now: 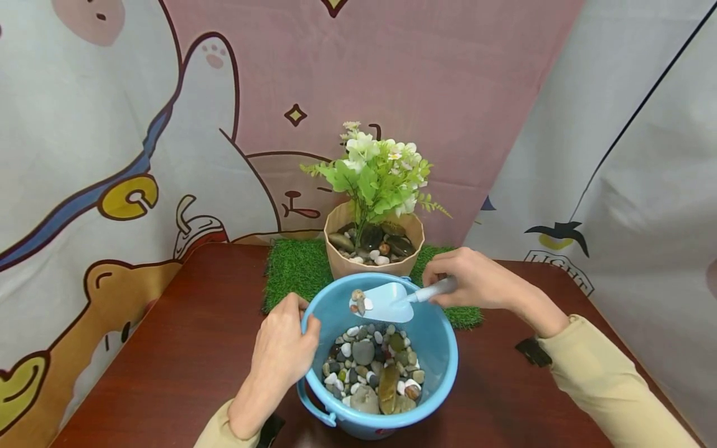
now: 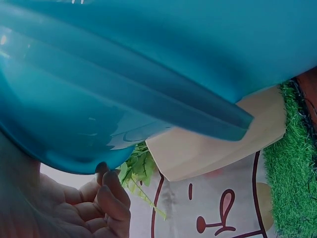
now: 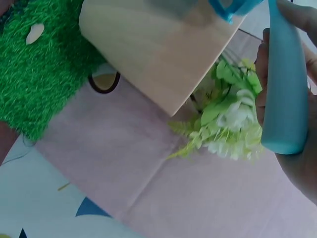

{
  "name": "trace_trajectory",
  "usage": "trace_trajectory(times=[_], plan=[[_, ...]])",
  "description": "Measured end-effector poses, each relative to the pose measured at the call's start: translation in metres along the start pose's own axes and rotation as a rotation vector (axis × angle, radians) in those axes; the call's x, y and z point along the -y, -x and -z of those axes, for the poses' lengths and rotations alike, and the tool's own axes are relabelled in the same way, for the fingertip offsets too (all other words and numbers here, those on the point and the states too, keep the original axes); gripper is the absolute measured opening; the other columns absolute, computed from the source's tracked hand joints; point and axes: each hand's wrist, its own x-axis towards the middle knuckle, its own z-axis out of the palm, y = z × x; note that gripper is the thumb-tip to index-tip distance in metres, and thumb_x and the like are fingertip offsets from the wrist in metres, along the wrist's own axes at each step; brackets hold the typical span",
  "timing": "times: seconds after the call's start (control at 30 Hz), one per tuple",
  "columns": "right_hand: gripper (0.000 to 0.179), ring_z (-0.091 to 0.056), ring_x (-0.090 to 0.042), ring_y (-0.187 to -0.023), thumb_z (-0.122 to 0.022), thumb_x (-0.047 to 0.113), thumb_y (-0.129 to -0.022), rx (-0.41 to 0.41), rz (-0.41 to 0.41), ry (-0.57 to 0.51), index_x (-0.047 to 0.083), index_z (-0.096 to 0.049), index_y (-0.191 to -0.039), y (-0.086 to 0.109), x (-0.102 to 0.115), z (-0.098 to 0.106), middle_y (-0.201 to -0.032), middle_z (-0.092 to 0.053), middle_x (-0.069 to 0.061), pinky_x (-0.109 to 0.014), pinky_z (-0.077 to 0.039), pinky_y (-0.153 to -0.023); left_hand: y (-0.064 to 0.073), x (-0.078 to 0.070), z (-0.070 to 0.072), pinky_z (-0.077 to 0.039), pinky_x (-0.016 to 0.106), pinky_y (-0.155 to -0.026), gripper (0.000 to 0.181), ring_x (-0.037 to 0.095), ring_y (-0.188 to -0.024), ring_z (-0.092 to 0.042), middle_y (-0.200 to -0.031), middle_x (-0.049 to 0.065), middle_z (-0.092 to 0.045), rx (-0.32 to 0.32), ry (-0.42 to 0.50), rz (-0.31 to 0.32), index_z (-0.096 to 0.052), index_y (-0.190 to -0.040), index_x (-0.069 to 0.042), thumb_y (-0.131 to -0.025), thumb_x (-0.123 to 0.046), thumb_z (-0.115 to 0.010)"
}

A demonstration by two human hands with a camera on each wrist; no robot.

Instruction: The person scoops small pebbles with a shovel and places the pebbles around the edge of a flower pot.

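My left hand [image 1: 284,339] grips the left rim of a blue bucket [image 1: 448,367], its thumb over the edge. In the left wrist view the curled fingers [image 2: 116,198] show at the bucket's rim. Stones and pebbles [image 1: 364,354] of several colours cover the bucket's bottom. My right hand [image 1: 470,277] holds a light blue shovel [image 1: 389,303] by its handle over the far part of the bucket. A few small pebbles [image 1: 360,303] lie at the left end of its blade. The right wrist view shows the shovel's handle [image 3: 285,89] within the fingers.
Behind the bucket stands a beige pot [image 1: 374,264] with stones and a white-flowered plant [image 1: 378,171]. Beneath it lies a green artificial grass mat [image 1: 297,267] on the brown table [image 1: 185,348]. A printed cloth [image 1: 437,74] hangs behind.
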Motion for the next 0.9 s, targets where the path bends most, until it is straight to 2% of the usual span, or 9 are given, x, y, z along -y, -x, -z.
trace_trajectory(times=[0.4,0.63,0.9], plan=[[0.014,-0.050,-0.003,-0.058,-0.078,0.014,-0.072,-0.110,-0.156,0.101,0.019,-0.066,-0.079,0.000,-0.015,0.017,-0.071,-0.062,0.009,-0.020,-0.043,-0.054,0.000,0.001,0.000,-0.040,0.029,-0.056,0.015,0.015,-0.062,-0.050,-0.076,0.003,-0.055,-0.005,0.001,-0.006,-0.060,-0.094,-0.004,-0.085,-0.015,-0.055],[0.010,-0.049,-0.007,-0.056,-0.077,0.019,-0.075,-0.091,-0.271,0.154,0.019,-0.068,-0.078,-0.010,-0.020,0.027,-0.065,-0.060,0.008,-0.024,-0.040,-0.051,0.001,0.001,0.000,-0.040,0.028,-0.056,0.015,0.014,-0.062,-0.050,-0.075,0.003,-0.055,-0.008,0.000,-0.005,-0.060,-0.094,-0.004,-0.085,-0.015,-0.055],[0.008,-0.043,-0.012,-0.053,-0.074,0.021,-0.076,-0.054,-0.350,0.220,0.017,-0.067,-0.077,-0.030,-0.026,0.033,-0.061,-0.056,0.003,-0.027,-0.034,-0.048,0.001,0.000,0.000,-0.040,0.028,-0.057,0.015,0.014,-0.062,-0.050,-0.076,0.004,-0.055,-0.002,0.001,-0.005,-0.060,-0.095,-0.004,-0.086,-0.015,-0.055]])
